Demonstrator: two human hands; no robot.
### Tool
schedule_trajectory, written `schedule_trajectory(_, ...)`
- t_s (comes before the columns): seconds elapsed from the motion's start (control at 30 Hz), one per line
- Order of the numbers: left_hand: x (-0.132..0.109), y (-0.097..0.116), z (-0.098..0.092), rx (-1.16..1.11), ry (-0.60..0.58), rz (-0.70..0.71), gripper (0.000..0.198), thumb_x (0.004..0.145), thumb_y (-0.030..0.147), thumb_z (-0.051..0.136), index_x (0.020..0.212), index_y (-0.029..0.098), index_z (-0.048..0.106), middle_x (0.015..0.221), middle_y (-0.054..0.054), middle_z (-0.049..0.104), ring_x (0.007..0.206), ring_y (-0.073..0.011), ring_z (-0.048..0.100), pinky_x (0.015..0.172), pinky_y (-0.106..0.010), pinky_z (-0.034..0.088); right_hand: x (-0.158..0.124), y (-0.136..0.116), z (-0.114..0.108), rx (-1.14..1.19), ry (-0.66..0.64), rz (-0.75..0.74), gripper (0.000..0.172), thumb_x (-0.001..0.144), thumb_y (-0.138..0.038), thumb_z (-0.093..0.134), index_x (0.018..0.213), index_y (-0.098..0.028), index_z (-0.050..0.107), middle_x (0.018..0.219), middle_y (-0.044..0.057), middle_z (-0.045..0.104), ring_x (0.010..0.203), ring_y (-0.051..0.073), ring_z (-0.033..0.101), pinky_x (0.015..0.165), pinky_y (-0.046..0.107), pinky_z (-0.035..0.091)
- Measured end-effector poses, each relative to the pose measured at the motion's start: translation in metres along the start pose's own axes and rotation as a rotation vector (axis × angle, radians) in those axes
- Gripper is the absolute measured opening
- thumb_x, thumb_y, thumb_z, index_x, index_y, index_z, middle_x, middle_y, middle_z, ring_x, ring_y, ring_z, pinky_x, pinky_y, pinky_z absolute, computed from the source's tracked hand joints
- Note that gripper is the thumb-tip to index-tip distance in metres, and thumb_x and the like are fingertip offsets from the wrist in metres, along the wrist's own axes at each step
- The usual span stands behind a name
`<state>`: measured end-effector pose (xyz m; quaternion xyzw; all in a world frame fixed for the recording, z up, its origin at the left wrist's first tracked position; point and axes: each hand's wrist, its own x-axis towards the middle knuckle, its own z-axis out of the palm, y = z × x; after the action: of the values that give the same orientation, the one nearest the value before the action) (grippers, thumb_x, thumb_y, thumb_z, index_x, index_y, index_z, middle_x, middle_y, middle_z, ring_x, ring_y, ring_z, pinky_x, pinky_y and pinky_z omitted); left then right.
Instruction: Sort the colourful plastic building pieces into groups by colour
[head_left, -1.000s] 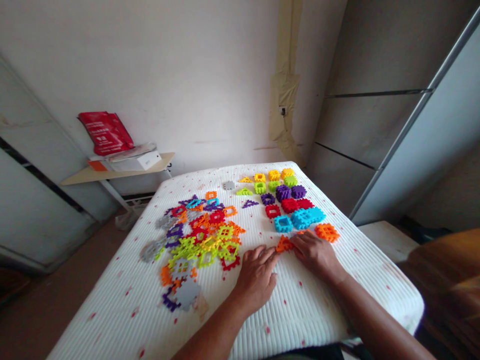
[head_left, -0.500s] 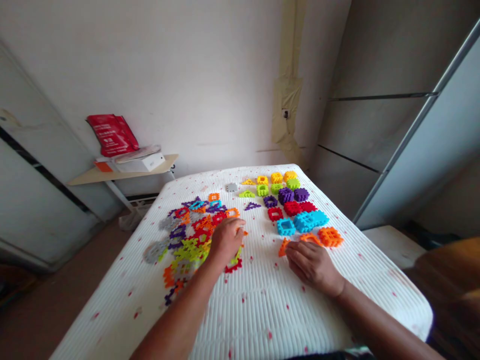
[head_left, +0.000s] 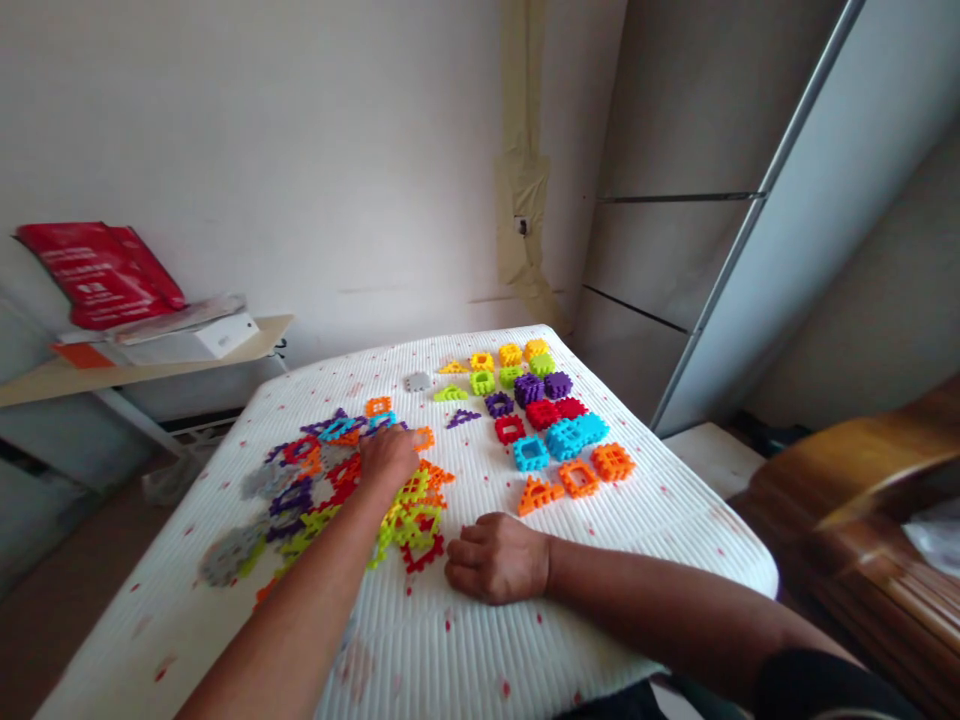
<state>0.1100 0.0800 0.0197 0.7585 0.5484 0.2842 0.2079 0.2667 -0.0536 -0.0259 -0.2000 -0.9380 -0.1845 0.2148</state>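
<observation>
My left hand (head_left: 390, 462) reaches over the mixed heap of plastic interlocking pieces, its fingers curled down among orange, blue and red ones; what they grip, if anything, is hidden. Just right of the heap, my right hand (head_left: 499, 560) rests low over the mattress, closed like a fist, and I cannot see inside it. A red square piece (head_left: 424, 553) lies close to its fingertips. Beyond it stand sorted rows: orange triangle pieces (head_left: 537, 494), orange square frames (head_left: 578, 480), blue pieces (head_left: 574, 434), red (head_left: 510, 430), purple (head_left: 529, 388), green (head_left: 482, 382) and yellow (head_left: 510, 354) ones.
The pieces lie on a white ribbed mattress cover (head_left: 465, 640) with small red marks. A grey round-edged piece (head_left: 418, 382) lies alone near the back. To the left, a side table (head_left: 274, 332) carries a white box (head_left: 221, 337) and a red bag (head_left: 105, 275). A cabinet (head_left: 667, 240) stands right.
My right hand has left the orange triangle pieces, which stay at the row's end, and come left to the heap. My left hand has moved farther over the heap. The view has turned right.
</observation>
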Motion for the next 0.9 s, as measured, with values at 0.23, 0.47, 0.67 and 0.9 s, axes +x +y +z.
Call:
schedule_trajectory(0.23,-0.016,-0.004,-0.009,-0.063,0.04,-0.008,0.016,0.084,0.025,0.053,0.095,0.017,0.06,0.094,-0.004,0.064,0.087,-0.0183,0.061,0.079,-0.034,0.05,-0.003,0.01,-0.01,0.108,0.106,0.188,0.015,0.087,-0.019,0.043,0.078,-0.017,0.054,0.073,0.003,0.061,0.061,0.013,0.053,0.052,0.027,0.036)
schedule_trajectory(0.47,-0.083,0.009,0.001,-0.207,0.067,0.187,0.004,0.077,0.021,0.054,0.079,0.018,0.056,0.08,-0.001,0.063,0.076,-0.0159,0.061,0.07,-0.027,0.05,-0.011,0.026,-0.037,0.323,0.381,0.528,0.015,0.089,-0.016,0.043,0.098,-0.018,0.055,0.087,0.006,0.065,0.08,0.014,0.061,0.069,0.025,0.049)
schedule_trajectory(0.67,-0.116,0.028,0.027,0.062,0.187,0.471,0.015,0.071,0.004,0.055,0.075,0.019,0.055,0.096,-0.007,0.062,0.096,-0.0219,0.06,0.082,-0.036,0.05,-0.014,0.016,-0.051,0.37,0.215,0.509,0.029,0.088,-0.03,0.05,0.115,-0.019,0.053,0.119,0.012,0.057,0.108,0.019,0.056,0.087,0.031,0.048)
schedule_trajectory(0.9,-0.129,0.034,0.039,0.14,0.208,0.589,0.02,0.07,0.004,0.059,0.077,0.02,0.05,0.1,-0.008,0.061,0.097,-0.0236,0.061,0.081,-0.039,0.054,-0.03,0.012,-0.061,0.384,0.058,0.601,0.025,0.086,-0.026,0.052,0.109,-0.019,0.058,0.126,0.012,0.053,0.112,0.02,0.053,0.09,0.032,0.046)
